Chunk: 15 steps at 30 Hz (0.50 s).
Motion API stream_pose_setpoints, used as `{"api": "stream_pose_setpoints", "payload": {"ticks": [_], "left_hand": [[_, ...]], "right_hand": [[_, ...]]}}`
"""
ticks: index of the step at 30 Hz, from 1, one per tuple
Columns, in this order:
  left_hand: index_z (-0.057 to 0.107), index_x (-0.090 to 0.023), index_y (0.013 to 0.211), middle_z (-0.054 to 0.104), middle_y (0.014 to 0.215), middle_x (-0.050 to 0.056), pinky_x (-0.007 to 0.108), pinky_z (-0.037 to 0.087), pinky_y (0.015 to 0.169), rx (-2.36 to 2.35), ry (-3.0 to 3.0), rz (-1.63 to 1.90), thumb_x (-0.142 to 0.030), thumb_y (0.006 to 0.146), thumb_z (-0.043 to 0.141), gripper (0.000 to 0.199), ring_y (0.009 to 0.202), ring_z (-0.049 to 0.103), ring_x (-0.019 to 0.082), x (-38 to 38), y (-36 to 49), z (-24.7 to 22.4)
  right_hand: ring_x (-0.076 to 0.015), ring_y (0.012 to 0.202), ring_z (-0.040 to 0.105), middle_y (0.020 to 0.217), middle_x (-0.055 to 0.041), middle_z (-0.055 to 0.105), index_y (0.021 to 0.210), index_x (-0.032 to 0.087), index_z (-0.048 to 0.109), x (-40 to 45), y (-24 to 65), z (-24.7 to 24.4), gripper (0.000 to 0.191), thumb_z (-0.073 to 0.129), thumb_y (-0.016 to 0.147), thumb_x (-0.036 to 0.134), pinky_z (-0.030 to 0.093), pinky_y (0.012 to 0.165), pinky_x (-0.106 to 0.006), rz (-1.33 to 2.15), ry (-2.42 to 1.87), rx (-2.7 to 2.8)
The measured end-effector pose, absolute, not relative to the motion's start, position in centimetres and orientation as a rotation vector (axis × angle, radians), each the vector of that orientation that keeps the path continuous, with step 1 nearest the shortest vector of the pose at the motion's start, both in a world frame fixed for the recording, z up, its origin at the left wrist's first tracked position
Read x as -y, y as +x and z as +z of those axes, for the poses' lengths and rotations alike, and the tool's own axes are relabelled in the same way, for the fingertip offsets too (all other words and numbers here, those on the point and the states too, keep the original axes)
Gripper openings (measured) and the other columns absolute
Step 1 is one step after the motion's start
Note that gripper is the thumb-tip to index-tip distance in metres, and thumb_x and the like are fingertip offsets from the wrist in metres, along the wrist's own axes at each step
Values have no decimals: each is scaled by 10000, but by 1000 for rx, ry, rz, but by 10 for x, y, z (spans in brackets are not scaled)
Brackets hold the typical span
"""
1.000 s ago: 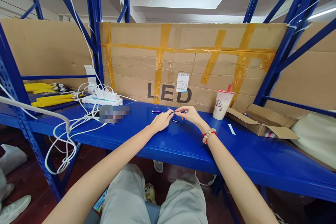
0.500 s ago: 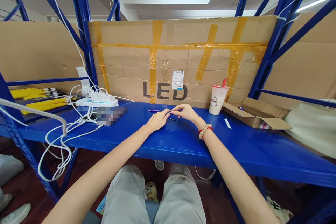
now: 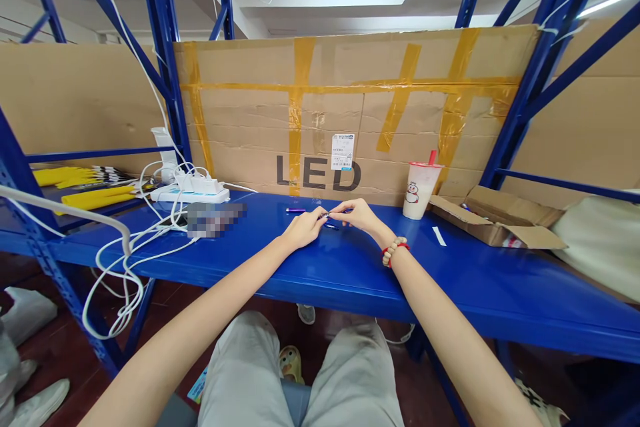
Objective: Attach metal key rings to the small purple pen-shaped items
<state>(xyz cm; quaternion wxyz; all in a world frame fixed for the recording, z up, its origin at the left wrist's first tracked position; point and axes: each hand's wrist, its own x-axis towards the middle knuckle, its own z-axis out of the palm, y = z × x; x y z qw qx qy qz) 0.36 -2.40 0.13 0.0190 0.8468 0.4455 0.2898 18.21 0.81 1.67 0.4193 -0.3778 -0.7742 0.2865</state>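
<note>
Over the middle of the blue table (image 3: 320,273), my left hand (image 3: 306,227) and my right hand (image 3: 357,215) meet at the fingertips. Both are closed in a pinch around something small and dark between them, too small to name. A purple pen-like piece (image 3: 295,211) lies on the table just behind my left hand. Under the fingers of my right hand lies a small dark blue piece (image 3: 331,226). My right wrist wears a beaded bracelet (image 3: 395,251).
A cup with a red straw (image 3: 420,190) stands right of my hands, near a white strip (image 3: 439,235) and an open cardboard box (image 3: 495,217). White cables (image 3: 125,260) and a power strip (image 3: 193,193) are at left. A taped cardboard sheet (image 3: 240,120) stands behind.
The whole view has shifted slightly, with the table and its objects a little further right in the picture. My hands keep nearly the same pinch at the fingertips.
</note>
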Motion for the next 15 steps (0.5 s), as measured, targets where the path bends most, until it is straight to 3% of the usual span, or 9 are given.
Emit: {"api": "stream_pose_setpoints", "payload": {"ticks": [8,15], "left_hand": [[452,-223,926,640,763,-11,248,423,620,-1276,2649,955,-350,893,311,192,731,618,168,21,0,-2],[468,-237,933,663,916,-17,238,434,661,-1270,2663,976,-335,878,363,154,868,621,169,21,-1,-1]], "right_hand": [[-69,431,466,674,-68,650,703,103,694,-6,182,15,374,704,566,450,352,390,-200,700,-921,1963],[-67,449,452,643,-52,640,702,107,701,-8,186,16,373,712,553,449,347,398,-195,761,-995,1993]]}}
